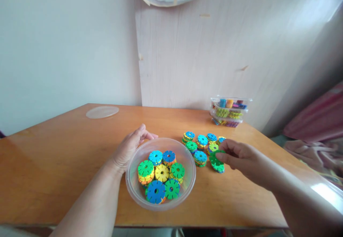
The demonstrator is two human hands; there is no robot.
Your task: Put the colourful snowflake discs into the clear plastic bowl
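A clear round plastic tub (190,187) stands near the table's front edge. Stacks of notched plastic discs fill its floor, topped by green, blue and yellow ones, with a yellow disc (161,173) in the middle. My left hand (131,146) curves around the tub's far left side, fingers bent along the outside of the rim. To the right of the tub, my right hand (238,155) pinches a green notched disc (216,157) between thumb and fingers, just over a green-topped stack (218,167). Several more disc stacks (200,157) stand on the table close by.
A flat translucent lid (102,112) lies at the back left of the wooden table (66,158). Stacked clear boxes (229,111) of colourful pieces stand at the back right, near the wall. Pink fabric (316,115) is heaped beyond the table's right edge.
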